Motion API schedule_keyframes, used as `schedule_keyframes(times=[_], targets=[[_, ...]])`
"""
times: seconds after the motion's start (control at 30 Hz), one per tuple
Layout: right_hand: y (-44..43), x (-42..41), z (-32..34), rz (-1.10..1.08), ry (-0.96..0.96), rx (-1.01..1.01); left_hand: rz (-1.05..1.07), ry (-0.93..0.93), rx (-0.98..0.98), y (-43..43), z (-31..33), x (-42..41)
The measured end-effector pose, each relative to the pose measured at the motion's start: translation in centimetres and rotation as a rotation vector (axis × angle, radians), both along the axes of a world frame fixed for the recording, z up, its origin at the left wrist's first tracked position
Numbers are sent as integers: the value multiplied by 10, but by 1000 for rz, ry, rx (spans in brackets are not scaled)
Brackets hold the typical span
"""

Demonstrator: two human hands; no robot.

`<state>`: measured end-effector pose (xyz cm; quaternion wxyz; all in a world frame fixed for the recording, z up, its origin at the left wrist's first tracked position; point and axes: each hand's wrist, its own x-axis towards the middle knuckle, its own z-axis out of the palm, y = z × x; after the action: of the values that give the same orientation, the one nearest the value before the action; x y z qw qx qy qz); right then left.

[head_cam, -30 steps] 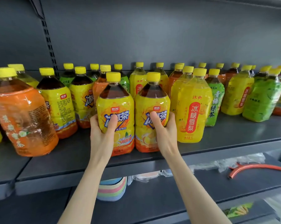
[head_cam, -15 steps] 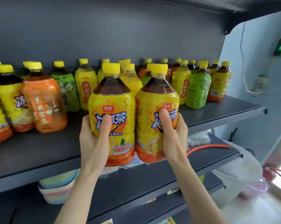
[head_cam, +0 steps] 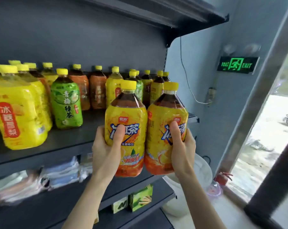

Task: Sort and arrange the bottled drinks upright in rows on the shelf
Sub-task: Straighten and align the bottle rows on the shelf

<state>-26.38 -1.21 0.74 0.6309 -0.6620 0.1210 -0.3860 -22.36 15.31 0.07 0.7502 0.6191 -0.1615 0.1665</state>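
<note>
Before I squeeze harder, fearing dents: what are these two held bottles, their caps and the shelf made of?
The bottles look like clear glossy plastic, tea showing through; caps, matte yellow plastic; shelf, probably painted metal: dark grey, thin edge.

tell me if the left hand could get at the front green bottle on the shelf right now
Probably not yet: the left hand holds a tea bottle. The way itself looks free, since the green bottle stands near the shelf front with nothing before it.

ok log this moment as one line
left hand: grips left iced-tea bottle | right hand: grips right iced-tea bottle | bottles: roughly upright, side by side, held in front of shelf edge, right end | placed: not yet
</note>
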Motion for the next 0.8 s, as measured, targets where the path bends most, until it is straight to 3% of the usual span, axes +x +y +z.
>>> schedule_keyframes(times=[0.43,0.8], targets=[[-160,137,7,-40,-15,-56,11,-33,-13,-167,3,139],[-237,266,9,63,6,-71,133,-7,39,-246,4,244]])
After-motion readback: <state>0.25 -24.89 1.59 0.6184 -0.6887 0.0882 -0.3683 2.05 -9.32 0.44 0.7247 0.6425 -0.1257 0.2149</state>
